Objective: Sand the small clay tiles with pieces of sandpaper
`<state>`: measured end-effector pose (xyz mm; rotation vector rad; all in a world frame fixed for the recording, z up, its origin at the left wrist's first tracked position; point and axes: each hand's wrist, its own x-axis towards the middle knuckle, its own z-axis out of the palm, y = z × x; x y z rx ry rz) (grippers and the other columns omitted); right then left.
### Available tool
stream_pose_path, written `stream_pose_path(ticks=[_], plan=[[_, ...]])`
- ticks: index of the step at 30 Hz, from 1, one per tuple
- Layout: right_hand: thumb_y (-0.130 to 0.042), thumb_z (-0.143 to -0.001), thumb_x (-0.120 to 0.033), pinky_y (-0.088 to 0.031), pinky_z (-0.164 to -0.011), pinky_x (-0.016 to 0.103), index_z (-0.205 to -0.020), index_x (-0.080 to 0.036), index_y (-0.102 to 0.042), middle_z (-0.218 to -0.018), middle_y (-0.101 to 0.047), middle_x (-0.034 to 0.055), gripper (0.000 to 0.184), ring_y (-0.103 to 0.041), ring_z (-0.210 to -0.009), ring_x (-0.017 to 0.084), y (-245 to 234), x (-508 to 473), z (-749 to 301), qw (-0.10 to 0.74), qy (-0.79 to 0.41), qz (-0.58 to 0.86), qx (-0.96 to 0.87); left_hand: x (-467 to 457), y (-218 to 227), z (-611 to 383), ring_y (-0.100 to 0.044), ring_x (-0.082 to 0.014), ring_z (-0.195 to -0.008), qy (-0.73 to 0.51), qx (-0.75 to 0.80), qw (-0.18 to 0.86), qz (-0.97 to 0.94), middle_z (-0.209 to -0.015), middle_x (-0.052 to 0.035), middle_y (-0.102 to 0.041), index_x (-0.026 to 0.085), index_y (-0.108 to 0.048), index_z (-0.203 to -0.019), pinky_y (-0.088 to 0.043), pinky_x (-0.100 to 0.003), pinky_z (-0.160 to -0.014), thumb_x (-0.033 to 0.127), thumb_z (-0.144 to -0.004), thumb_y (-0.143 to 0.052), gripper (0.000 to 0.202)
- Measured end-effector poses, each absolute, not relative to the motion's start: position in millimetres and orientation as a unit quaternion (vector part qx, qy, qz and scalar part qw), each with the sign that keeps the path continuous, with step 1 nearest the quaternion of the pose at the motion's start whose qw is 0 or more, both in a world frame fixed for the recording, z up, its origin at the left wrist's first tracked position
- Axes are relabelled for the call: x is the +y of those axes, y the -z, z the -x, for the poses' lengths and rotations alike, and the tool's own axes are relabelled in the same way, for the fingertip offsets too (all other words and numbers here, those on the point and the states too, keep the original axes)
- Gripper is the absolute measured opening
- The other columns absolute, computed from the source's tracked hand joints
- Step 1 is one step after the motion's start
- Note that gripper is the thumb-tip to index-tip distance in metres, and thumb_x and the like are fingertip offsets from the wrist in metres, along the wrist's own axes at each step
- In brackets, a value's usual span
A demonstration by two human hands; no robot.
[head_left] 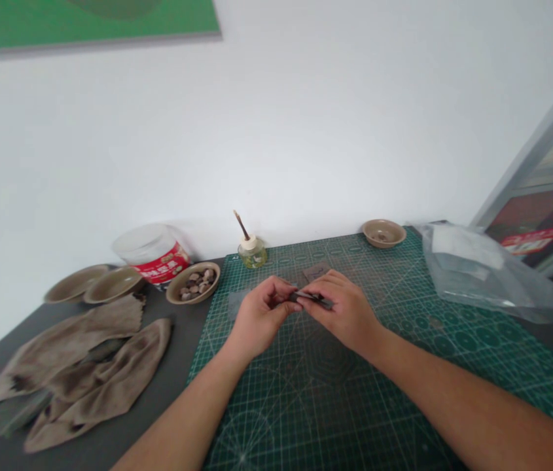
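A small dark strip (313,298) is held between both hands just above the green cutting mat (404,340), near the mat's far middle. The strip's long axis runs roughly left to right across the view, tilting slightly down towards the right. Its left end is pinched by the fingers (283,292) of the left hand (261,313), thumb against fingertips. Its right part is covered and gripped by the curled fingers (328,282) of the right hand (347,309). Both hands are thus closed on the same piece, touching or nearly touching at the fingertips, and neither is nearer to it than the other. The material cannot be told for certain at this size; it may be leather.

On the mat just beyond the hands a flat brownish patch (316,269) is seen, and a greyish piece (235,303) lies just beside the left hand. Further back a small glass bottle (252,254) with a brush in it is set at the mat's edge. On the grey desk (173,373) to the left a bowl (171,293) of pebble-like pieces, a tub with a red label (154,256) and stained cloths (84,366) are laid out. A clear plastic bag (482,275) is placed at the right.
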<state>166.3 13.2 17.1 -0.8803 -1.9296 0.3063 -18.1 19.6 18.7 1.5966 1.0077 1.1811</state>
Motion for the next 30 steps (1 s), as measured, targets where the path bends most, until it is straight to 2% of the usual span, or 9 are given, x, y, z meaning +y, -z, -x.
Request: stream_pose_path(ticks=[4,9,15,23,30], plan=[[-0.066,-0.089,-0.021,-0.048,-0.082,0.034,-0.093,-0.022,-0.07,-0.09,-0.074,0.0019,0.006,-0.062,-0.084,0.018,-15.4,14.5,-165.9,0.48,-0.126,0.359,-0.791,20.1,-17.9,18.4,-0.062,-0.0146,-0.076,-0.476,0.406,0.447,-0.64,-0.079,0.0008,-0.066,0.018,-0.058,-0.081,-0.05,-0.027,-0.072,0.014,-0.072,-0.073,0.018],[-0.069,-0.087,-0.023,-0.047,-0.081,0.033,-0.09,-0.021,-0.071,-0.086,-0.074,0.0011,0.004,-0.061,-0.081,0.018,-16.3,13.9,-166.4,0.478,-0.119,0.352,-0.796,20.6,-17.1,19.5,-0.06,-0.0131,-0.074,-0.471,0.401,0.454,-0.641,-0.078,0.0014,-0.065,0.017,-0.059,-0.081,-0.049,-0.025,-0.07,0.012,-0.072,-0.073,0.018],[-0.066,-0.089,-0.02,-0.048,-0.083,0.034,-0.097,-0.022,-0.071,-0.093,-0.075,0.002,0.01,-0.062,-0.087,0.019,-14.5,13.9,-166.4,0.472,-0.12,0.354,-0.798,21.9,-17.0,20.1,-0.061,-0.0133,-0.075,-0.469,0.395,0.449,-0.65,-0.079,0.0014,-0.065,0.017,-0.058,-0.081,-0.049,-0.026,-0.071,0.012,-0.073,-0.072,0.017],[-0.069,-0.087,-0.024,-0.048,-0.073,0.032,-0.091,-0.021,-0.07,-0.082,-0.072,0.0015,0.005,-0.06,-0.077,0.019,-16.2,11.5,-165.2,0.485,-0.109,0.386,-0.777,21.0,-16.9,19.1,-0.062,-0.0146,-0.076,-0.473,0.403,0.438,-0.65,-0.08,0.0009,-0.066,0.018,-0.058,-0.082,-0.05,-0.027,-0.072,0.015,-0.073,-0.072,0.017],[-0.066,-0.09,-0.022,-0.047,-0.08,0.034,-0.095,-0.023,-0.072,-0.09,-0.076,0.0012,0.008,-0.063,-0.079,0.018,-18.7,11.6,-166.7,0.471,-0.114,0.363,-0.796,20.6,-17.2,19.5,-0.061,-0.0147,-0.074,-0.469,0.412,0.417,-0.661,-0.079,0.0002,-0.065,0.018,-0.059,-0.083,-0.049,-0.027,-0.071,0.018,-0.073,-0.073,0.017]])
